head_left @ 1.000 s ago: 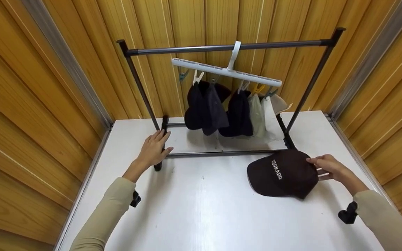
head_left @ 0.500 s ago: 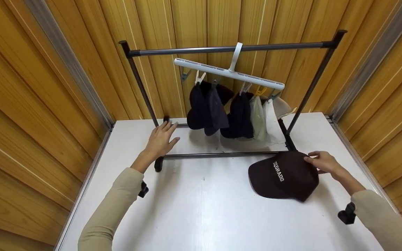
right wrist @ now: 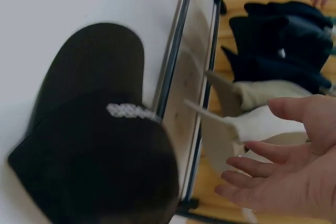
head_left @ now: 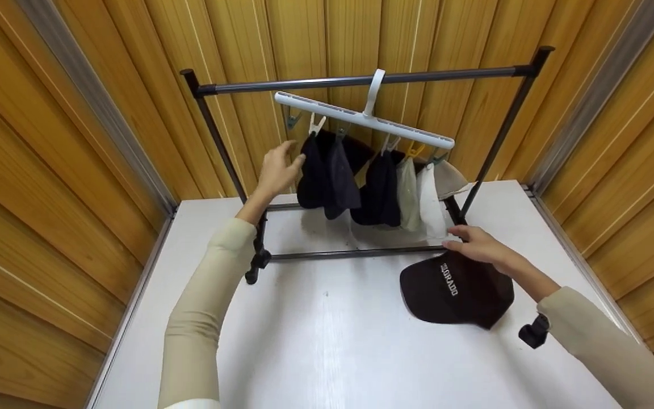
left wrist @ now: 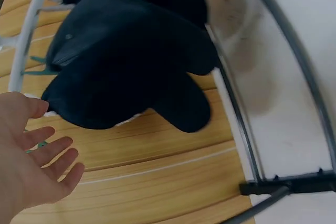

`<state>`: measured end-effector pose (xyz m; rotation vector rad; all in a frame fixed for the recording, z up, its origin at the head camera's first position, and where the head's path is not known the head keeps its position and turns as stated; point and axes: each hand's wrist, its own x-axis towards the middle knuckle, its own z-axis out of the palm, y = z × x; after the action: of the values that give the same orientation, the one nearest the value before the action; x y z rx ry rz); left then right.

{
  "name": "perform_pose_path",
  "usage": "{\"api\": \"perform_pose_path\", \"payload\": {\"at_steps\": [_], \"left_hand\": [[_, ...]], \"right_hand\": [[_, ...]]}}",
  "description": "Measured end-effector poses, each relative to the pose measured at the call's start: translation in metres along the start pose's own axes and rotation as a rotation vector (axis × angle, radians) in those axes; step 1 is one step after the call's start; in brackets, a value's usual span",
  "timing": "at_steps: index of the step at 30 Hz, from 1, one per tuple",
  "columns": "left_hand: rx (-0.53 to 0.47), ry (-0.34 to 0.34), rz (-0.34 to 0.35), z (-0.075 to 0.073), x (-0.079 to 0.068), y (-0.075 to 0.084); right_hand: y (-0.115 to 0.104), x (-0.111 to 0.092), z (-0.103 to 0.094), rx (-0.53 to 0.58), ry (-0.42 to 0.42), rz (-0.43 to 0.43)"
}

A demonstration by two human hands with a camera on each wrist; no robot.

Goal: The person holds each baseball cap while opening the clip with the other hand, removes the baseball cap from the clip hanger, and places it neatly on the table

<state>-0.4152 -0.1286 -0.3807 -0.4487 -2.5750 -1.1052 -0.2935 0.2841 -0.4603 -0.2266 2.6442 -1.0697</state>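
Observation:
A white clip hanger (head_left: 361,118) hangs tilted from the rack's top bar, its right end lower. Clothespins on it hold several caps: a navy cap (head_left: 314,179) at the left, a dark grey-blue one (head_left: 342,182), another navy cap (head_left: 381,193), a pale green one (head_left: 408,193) and a white one (head_left: 430,199). My left hand (head_left: 279,170) is raised beside the leftmost navy cap, fingers loosely bent and holding nothing. A dark brown cap (head_left: 452,289) with white lettering rests on the white surface. Just above it hovers my right hand (head_left: 477,245), fingers extended and holding nothing.
The black metal rack (head_left: 511,122) stands on the white tabletop (head_left: 327,341), its lower bar (head_left: 355,254) running behind the brown cap. Wood-patterned panels (head_left: 355,34) enclose the back and sides. An unused green clothespin (head_left: 292,120) dangles at the hanger's left end.
My left hand has risen from the rack's left foot to the hanging caps. My right hand has let go of the brown cap and moved left and up; the cap stays on the tabletop.

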Motion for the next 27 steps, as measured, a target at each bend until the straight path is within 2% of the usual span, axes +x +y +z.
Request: {"api": "perform_pose_path", "payload": {"at_steps": [2,5,12,19,27], "left_hand": [[-0.116,-0.007,-0.014,-0.001,0.012,0.007],[-0.231,-0.039,-0.039,0.0,0.026,0.014],[-0.349,-0.066,-0.081,0.012,0.047,0.023],[-0.446,-0.09,-0.131,0.018,0.048,0.023],[-0.386,-0.105,-0.139,0.02,0.044,0.022]], "right_hand": [[-0.013,0.003,0.004,-0.013,0.007,-0.009],[-0.027,0.004,0.009,0.008,-0.014,-0.011],[-0.044,0.002,0.008,0.011,-0.053,-0.022],[-0.053,-0.006,0.0,0.034,-0.079,-0.005],[-0.065,-0.016,-0.007,-0.131,0.066,-0.133]]}}
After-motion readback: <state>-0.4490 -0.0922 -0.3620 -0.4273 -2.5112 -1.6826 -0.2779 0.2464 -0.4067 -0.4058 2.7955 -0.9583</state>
